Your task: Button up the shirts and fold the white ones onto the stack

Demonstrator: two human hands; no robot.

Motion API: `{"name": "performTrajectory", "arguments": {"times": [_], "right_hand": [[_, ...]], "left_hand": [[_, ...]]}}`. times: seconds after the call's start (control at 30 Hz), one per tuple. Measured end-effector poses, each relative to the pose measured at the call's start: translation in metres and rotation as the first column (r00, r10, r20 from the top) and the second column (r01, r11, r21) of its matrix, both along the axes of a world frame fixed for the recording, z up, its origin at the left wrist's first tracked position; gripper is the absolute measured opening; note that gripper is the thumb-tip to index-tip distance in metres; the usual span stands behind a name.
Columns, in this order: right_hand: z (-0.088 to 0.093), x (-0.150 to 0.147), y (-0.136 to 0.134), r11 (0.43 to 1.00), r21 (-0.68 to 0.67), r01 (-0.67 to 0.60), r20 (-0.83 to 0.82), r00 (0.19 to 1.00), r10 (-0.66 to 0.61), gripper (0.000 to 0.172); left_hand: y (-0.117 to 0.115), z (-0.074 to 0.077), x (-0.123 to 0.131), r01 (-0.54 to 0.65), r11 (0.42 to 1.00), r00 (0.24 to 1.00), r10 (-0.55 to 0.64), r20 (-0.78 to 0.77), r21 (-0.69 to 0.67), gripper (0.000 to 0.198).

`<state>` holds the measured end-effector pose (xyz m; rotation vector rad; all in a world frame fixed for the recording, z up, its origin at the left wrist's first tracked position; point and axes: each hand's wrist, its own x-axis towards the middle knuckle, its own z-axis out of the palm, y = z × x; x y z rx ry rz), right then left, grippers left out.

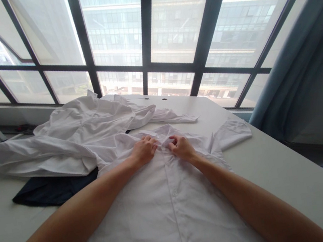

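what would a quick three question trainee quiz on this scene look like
1. True or false: the left hand and right hand are both on the shirt near its collar.
2. What pokes out from under the white pile? A a dark garment; B a red towel; C a book.
3. Fill in: the shirt lies flat on a white ___.

Key: 1 true; 2 A; 3 table.

We see a white table (279, 167) with a flat white shirt (163, 210) at six o'clock. Crumpled white garments (75, 138) and a dark cloth (49, 190) lie at ten.
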<state>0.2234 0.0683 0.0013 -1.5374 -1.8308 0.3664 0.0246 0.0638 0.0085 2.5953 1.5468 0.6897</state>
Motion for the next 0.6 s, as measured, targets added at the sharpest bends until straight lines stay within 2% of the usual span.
{"name": "performTrajectory", "arguments": {"times": [0.1,0.2,0.27,0.37,0.47,0.53,0.6], "right_hand": [[0.005,0.013,0.007,0.993,0.0,0.12,0.159,0.98,-0.118,0.062],[0.014,0.028,0.019,0.985,-0.032,0.172,0.258,0.953,-0.158,0.071],[0.02,0.033,0.03,0.986,-0.033,0.163,0.306,0.941,-0.146,0.073],[0.028,0.03,0.048,0.998,-0.018,0.067,0.297,0.953,-0.059,0.077],[0.03,0.018,0.064,0.998,0.028,-0.055,0.233,0.971,0.047,0.075],[0.03,0.008,0.072,0.988,0.029,-0.149,0.222,0.965,0.139,0.064],[0.029,0.001,0.077,0.969,-0.009,-0.246,0.249,0.938,0.241,0.045]], "left_hand": [[0.01,-0.002,-0.006,-0.08,0.997,0.995,0.081,-0.054,0.016,0.034],[0.027,0.003,-0.01,-0.09,0.996,0.993,0.089,-0.079,-0.009,0.034],[0.038,0.01,-0.009,-0.085,0.996,0.993,0.081,-0.091,-0.041,0.034],[0.051,0.021,-0.003,-0.099,0.992,0.991,0.091,-0.099,-0.075,0.029],[0.057,0.025,0.007,-0.081,0.994,0.993,0.074,-0.092,-0.079,0.022],[0.06,0.024,0.013,-0.063,0.994,0.995,0.056,-0.088,-0.084,0.021],[0.065,0.021,0.018,-0.053,0.993,0.996,0.045,-0.071,-0.107,0.021]]}}
